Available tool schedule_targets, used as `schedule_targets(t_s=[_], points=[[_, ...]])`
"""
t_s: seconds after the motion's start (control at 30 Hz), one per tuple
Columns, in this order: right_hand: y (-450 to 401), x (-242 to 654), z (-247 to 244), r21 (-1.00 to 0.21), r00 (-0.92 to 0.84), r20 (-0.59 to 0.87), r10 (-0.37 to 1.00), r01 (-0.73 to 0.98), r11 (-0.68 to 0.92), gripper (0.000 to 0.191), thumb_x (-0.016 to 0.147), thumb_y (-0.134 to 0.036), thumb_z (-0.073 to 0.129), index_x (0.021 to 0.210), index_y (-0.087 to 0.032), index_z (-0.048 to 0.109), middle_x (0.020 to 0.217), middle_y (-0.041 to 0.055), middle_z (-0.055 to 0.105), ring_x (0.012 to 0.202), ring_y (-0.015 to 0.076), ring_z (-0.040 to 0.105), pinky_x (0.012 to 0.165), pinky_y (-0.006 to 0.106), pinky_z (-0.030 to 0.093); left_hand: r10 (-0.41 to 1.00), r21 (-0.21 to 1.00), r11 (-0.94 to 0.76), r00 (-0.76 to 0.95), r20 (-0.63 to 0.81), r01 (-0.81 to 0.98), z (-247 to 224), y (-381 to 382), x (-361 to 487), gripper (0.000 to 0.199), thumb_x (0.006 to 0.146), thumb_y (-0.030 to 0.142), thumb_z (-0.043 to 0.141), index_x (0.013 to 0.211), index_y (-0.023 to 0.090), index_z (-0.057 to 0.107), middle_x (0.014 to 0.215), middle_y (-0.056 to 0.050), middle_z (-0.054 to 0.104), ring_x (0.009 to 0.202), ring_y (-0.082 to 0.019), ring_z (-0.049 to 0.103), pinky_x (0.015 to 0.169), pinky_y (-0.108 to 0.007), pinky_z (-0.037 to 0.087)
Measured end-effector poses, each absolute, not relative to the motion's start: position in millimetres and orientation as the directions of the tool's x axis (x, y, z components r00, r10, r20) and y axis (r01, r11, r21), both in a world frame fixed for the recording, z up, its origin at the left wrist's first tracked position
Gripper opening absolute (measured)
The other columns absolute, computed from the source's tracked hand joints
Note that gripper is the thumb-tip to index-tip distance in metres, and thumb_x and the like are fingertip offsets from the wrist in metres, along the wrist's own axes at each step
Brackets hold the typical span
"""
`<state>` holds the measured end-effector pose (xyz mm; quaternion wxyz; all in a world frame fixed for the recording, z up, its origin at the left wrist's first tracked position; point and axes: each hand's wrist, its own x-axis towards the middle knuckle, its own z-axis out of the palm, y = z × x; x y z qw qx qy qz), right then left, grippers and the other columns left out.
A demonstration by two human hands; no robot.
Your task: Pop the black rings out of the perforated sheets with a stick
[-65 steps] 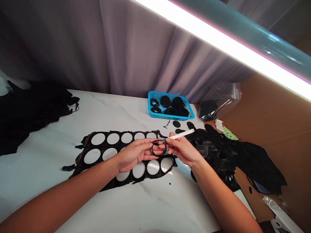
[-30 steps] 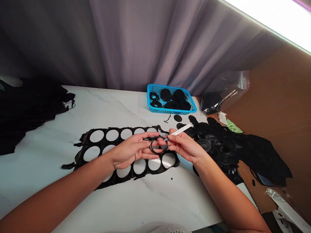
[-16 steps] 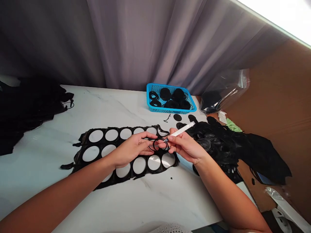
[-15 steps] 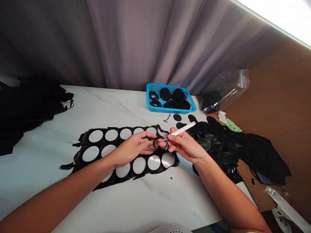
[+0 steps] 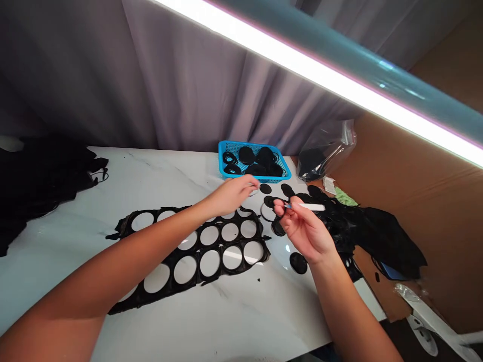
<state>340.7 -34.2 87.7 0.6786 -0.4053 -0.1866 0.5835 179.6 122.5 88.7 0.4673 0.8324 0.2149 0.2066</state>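
Head view: right hand [image 5: 304,226] pinches a white marker [image 5: 311,206]; left hand [image 5: 230,196] curls above a black punched sheet [image 5: 197,266].

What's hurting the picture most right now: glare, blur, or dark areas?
In the head view, the glowing tube light blows out across the top of the frame and leaves a streak of glare on the white marble table. The pile of black cut-outs is crushed into a near-featureless dark mass. The left hand and right hand, pinching a white stick, look reasonably sharp.
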Motion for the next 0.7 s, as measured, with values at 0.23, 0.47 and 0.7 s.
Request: schedule_targets(t_s=[0.23,0.47,0.7], points=[[-84.2,342.3,74.2,-0.585,0.575,-0.107,0.811,-0.696,0.416,0.014,0.079,-0.020,0.073,0.078,-0.024,0.060,0.105,0.0039,0.069,0.085,0.0094,0.064,0.065,0.016,0.059,0.140,0.671,-0.728,0.929,0.344,-0.139,111.6,117.0,213.6,0.041,0.098,0.025,0.042,0.137,0.018,0.053,0.155,-0.003,0.039,0.142,-0.023,0.037,0.115,-0.037,0.029],[-49.8,329.0,62.5,-0.841,0.348,-0.140,0.927,-0.536,0.074,0.021,0.080,-0.027,0.074,0.071,-0.023,0.056,0.096,0.0021,0.069,0.079,0.0130,0.062,0.070,0.026,0.055,0.495,0.503,-0.780,0.859,0.134,0.372,38.1,93.4,108.8,0.032,0.093,0.019,0.049,0.122,0.019,0.062,0.135,-0.013,0.058,0.125,-0.031,0.054,0.105,-0.046,0.042],[24.8,300.2,19.6,-0.965,0.011,0.027,1.000,0.261,0.023,0.016,0.083,-0.034,0.068,0.078,-0.020,0.062,0.093,0.0054,0.072,0.089,0.0198,0.063,0.082,0.033,0.048,0.559,0.463,-0.774,0.809,0.181,0.432,-8.3,39.6,73.9,0.040,0.098,0.031,0.047,0.136,0.019,0.051,0.148,-0.013,0.048,0.142,-0.031,0.036,0.117,-0.050,0.024]])
